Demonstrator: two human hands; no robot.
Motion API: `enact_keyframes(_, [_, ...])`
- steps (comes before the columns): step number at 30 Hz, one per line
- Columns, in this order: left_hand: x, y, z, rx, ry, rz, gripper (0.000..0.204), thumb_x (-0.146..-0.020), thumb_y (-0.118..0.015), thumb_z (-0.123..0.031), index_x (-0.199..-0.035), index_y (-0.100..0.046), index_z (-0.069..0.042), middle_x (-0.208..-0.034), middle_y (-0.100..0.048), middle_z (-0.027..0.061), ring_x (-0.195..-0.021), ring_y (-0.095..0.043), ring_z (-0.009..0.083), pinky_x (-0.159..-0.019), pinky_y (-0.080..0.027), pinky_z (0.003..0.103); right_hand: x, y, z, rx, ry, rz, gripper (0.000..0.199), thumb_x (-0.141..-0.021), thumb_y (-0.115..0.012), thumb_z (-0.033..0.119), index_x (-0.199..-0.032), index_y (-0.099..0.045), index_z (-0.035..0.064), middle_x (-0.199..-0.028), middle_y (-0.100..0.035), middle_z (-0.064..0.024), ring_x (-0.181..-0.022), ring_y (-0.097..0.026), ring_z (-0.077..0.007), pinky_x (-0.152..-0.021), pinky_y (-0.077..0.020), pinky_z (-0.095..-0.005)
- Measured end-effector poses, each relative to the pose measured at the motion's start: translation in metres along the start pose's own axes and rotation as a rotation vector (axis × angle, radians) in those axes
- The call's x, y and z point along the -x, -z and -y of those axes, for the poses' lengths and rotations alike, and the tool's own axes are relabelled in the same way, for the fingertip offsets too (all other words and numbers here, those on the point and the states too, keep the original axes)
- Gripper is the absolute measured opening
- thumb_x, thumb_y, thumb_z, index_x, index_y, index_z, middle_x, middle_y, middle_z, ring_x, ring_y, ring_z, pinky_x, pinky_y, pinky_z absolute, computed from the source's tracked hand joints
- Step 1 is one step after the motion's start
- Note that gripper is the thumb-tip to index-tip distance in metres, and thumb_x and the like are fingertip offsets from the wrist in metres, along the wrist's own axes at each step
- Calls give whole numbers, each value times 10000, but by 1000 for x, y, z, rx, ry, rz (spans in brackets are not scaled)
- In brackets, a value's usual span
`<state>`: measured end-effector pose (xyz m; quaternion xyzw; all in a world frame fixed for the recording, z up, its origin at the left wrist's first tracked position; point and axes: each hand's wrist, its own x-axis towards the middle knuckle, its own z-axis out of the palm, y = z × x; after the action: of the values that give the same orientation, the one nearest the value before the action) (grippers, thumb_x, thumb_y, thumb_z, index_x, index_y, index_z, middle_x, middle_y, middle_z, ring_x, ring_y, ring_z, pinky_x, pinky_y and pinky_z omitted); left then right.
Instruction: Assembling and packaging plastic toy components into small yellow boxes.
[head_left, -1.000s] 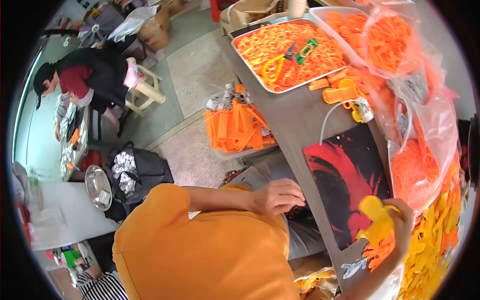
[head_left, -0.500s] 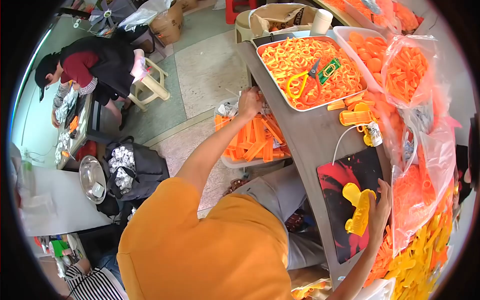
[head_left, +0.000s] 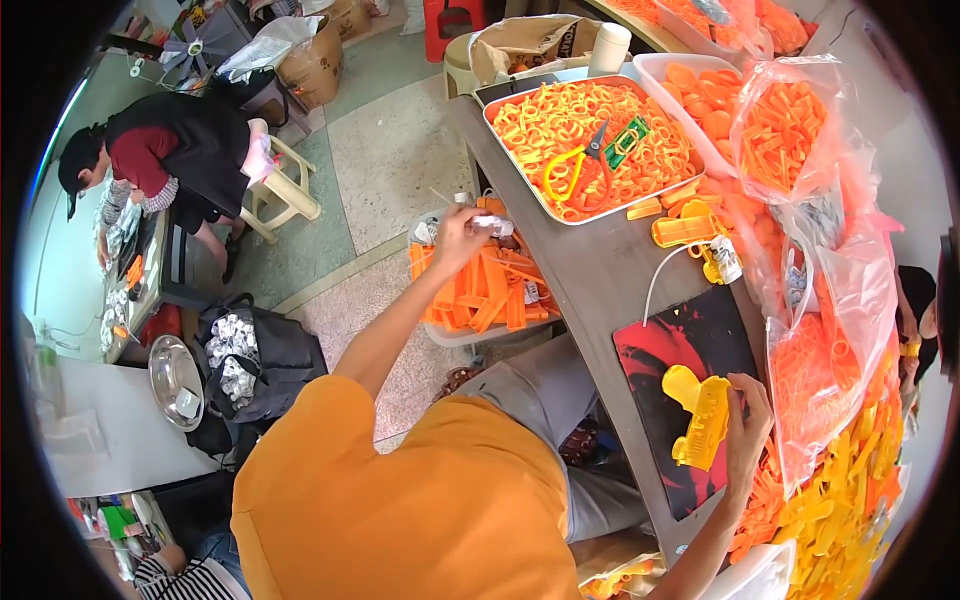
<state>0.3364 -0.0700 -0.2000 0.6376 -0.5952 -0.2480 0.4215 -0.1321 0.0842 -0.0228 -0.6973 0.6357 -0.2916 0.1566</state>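
My left hand is over the bin of orange strips at the table's left side. Its fingers are closed on a small silver-white part whose kind I cannot make out. Over the dark mat with red patches, my right hand grips the edge of a yellow plastic shell, which has a rounded lobe at one end. Further up the table lies another yellow plastic piece, with a white-wrapped part and a thin white tube beside it.
A tray of orange rings holds yellow-handled cutters and a green item. Plastic bags of orange parts and a heap of yellow pieces line the right side. At the left, a person works at another table.
My left hand has come up out of the bin, slightly left and down in view, with a silver-white part now in it. My right hand still holds the yellow shell, turned slightly.
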Motion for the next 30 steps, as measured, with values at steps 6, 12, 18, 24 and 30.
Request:
enact_keyframes(6, [59, 51, -87, 171, -286, 29, 303, -775, -718, 77, -1062, -674, -5, -1103, -514, 100, -1044, -619, 243, -900, -541, 318, -9, -16, 42, -133, 38, 25, 162, -892, -602, -42, -1039, -666, -23, -1034, -673, -120, -983, -649, -235, -880, -496, -318])
enact_keyframes(12, [63, 49, -173, 222, -869, 360, 282, -775, -711, 95, -1044, -664, 27, -1116, -533, 110, -1181, -603, 341, -937, -562, 393, -28, -48, 106, -415, 144, 52, 182, -870, -628, -48, -1039, -690, -20, -1003, -689, -124, -969, -663, -226, -877, -494, -302])
enact_keyframes(18, [73, 22, -226, 529, -512, 905, 245, -858, -688, -10, -1102, -674, -14, -1169, -615, 79, -1156, -611, 262, -988, -529, 356, -22, -56, 123, -861, -83, 193, 229, -984, -578, 94, -1158, -652, -36, -1053, -683, -81, -954, -629, -137, -848, -501, -261])
enact_keyframes(24, [64, -10, -262, 178, -1388, 667, 253, -797, -731, -79, -1047, -741, -120, -1080, -634, -14, -1268, -542, 246, -1201, -259, 453, 5, -52, 95, -1332, -242, 223, 307, -977, -603, 140, -1218, -623, -49, -1062, -690, -99, -935, -660, -142, -819, -543, -272])
enact_keyframes(30, [64, -27, -294, 258, -1514, 750, 229, -806, -714, -135, -1034, -734, -142, -1178, -617, -7, -1337, -457, 223, -1203, -204, 508, 32, -58, 80, -1515, -121, -10, 229, -917, -670, 130, -1072, -695, -37, -1035, -689, -120, -914, -660, -182, -812, -555, -337])
